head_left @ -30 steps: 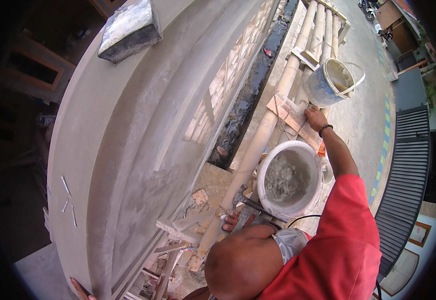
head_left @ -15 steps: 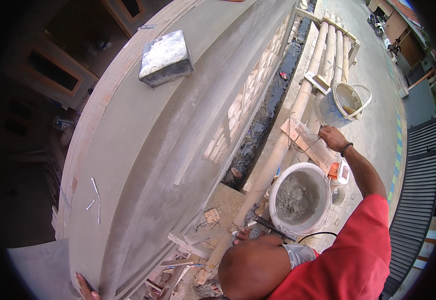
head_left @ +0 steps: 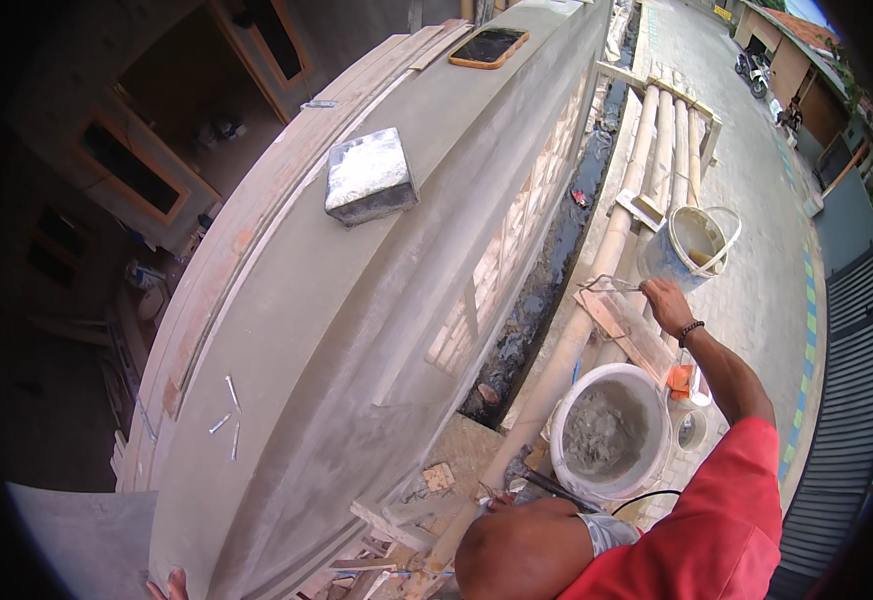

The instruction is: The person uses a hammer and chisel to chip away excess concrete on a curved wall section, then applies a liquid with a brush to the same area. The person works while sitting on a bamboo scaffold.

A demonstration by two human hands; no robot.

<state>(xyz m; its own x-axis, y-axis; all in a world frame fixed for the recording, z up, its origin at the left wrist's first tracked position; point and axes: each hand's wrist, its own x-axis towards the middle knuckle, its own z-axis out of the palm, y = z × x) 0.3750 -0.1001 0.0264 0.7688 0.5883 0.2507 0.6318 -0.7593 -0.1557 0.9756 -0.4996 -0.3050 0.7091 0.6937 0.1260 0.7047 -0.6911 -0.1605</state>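
At the lower left, my left hand (head_left: 169,586) shows only its fingertips, spread apart on the near end of a smooth grey cement ledge (head_left: 277,300); nothing is seen in them. My right hand is out of the picture. Closest to my fingers on the ledge lie several metal nails or bolts (head_left: 233,440). Farther along sits a dark block (head_left: 372,200) with a whitish top, then a phone (head_left: 489,46) in an orange case. On the right, a co-worker in a red shirt (head_left: 707,510) bends forward, their right hand (head_left: 669,305) holding a thin metal tool (head_left: 612,284).
Below the wall runs a ditch (head_left: 547,270) with dark water. Beyond it lie bamboo poles (head_left: 612,235), a tub (head_left: 662,450) of wet mortar, a bucket (head_left: 647,250) and a wooden board (head_left: 632,335). A grey sheet (head_left: 87,535) stands at the lower left; a gate (head_left: 847,420) is far right.
The view has shifted, bringing the whole phone into sight. My left fingertips have slipped lower toward the picture's edge. The co-worker's tool now lies over the end of the wooden board.
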